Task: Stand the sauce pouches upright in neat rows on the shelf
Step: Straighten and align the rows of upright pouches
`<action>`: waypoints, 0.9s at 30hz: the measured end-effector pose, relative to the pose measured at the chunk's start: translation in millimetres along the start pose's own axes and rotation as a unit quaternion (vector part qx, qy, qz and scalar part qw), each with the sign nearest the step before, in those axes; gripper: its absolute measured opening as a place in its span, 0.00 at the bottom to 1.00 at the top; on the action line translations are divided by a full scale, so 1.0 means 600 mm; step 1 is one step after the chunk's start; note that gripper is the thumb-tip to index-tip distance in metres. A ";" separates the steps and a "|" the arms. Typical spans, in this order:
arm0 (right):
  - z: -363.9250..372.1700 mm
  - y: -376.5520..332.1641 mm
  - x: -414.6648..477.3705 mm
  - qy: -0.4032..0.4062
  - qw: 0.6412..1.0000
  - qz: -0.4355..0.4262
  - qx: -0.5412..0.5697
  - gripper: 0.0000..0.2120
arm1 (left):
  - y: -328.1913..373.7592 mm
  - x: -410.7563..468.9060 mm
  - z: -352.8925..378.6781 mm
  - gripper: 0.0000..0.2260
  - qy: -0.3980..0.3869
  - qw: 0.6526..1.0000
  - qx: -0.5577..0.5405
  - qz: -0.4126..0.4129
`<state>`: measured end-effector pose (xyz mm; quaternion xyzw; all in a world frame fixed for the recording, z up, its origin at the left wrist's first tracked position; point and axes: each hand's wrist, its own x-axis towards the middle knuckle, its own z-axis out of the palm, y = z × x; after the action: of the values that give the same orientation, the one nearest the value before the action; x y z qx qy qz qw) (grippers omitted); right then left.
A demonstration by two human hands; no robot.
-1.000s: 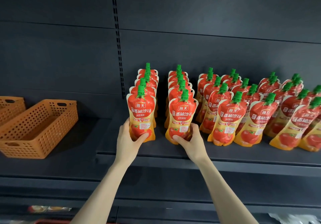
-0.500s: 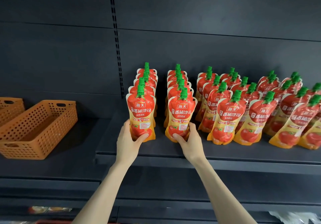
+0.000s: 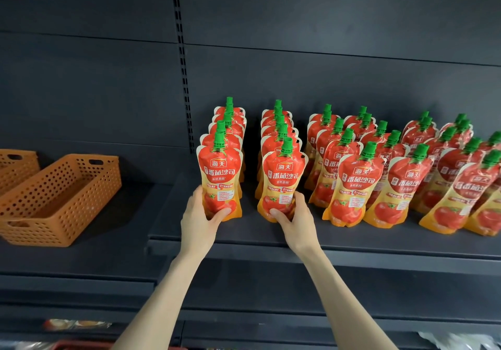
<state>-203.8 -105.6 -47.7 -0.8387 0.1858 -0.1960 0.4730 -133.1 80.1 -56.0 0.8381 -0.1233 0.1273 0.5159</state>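
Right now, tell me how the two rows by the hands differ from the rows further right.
1. The two left rows stand upright, pouch behind pouch; the right rows lean to the right.
2. A clear gap separates the left rows; the right rows crowd and overlap.
3. The left hand and right hand hold the front pouches of the left rows; nobody touches the right rows.

All share the shelf and look alike.

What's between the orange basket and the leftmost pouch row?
Nothing: in the head view only bare dark shelf separates the orange basket from the leftmost pouch row. The left hand grips its front pouch.
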 end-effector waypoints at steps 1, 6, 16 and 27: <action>0.000 0.000 0.000 0.000 1.000 0.001 -0.001 0.26 | -0.001 0.000 0.000 0.31 -0.001 1.000 0.000 0.001; -0.001 -0.002 -0.001 -0.002 1.000 -0.002 0.000 0.27 | 0.000 0.000 -0.001 0.31 -0.004 1.000 0.002 0.001; -0.004 -0.007 -0.005 0.001 1.000 0.001 0.004 0.27 | 0.000 0.002 -0.001 0.32 -0.015 1.000 -0.001 -0.004; -0.023 -0.017 -0.029 0.007 0.999 0.010 0.051 0.30 | 0.006 -0.016 -0.002 0.36 0.004 1.000 0.019 -0.002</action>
<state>-224.1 -102.1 -34.8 -0.8101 0.1876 -0.2067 0.5155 -143.5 80.3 -56.0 0.8475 -0.1172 0.1324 0.5004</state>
